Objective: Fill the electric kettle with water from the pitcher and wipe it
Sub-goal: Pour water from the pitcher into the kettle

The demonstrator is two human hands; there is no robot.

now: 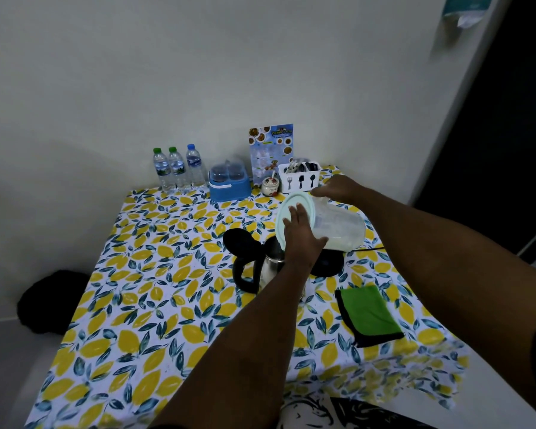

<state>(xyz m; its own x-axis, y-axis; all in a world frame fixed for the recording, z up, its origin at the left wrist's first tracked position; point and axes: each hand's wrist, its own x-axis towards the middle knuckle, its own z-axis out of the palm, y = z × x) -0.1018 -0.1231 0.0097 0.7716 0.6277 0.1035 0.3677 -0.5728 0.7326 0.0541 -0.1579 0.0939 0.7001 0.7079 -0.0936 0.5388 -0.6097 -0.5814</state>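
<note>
A clear plastic pitcher [338, 226] with a pale lid is tipped on its side over the steel electric kettle [270, 267], a little water left in it. My right hand [338, 188] grips the pitcher from behind. My left hand [300, 236] lies flat against the pitcher's lid, fingers spread. The kettle stands on the table with its black lid [239, 241] swung open and its black handle to the left; my left forearm hides its right side. Its round black base [330, 263] lies just right of it. A green cloth [369, 314] with black edging lies folded to the right front.
The table [155, 305] has a lemon-print cover and stands against a white wall. Along the back are three water bottles [177, 168], a blue container [229, 181], a small jar [270, 184], a menu card [271, 150] and a white cutlery holder [300, 178]. A black object [53, 301] sits left of the table.
</note>
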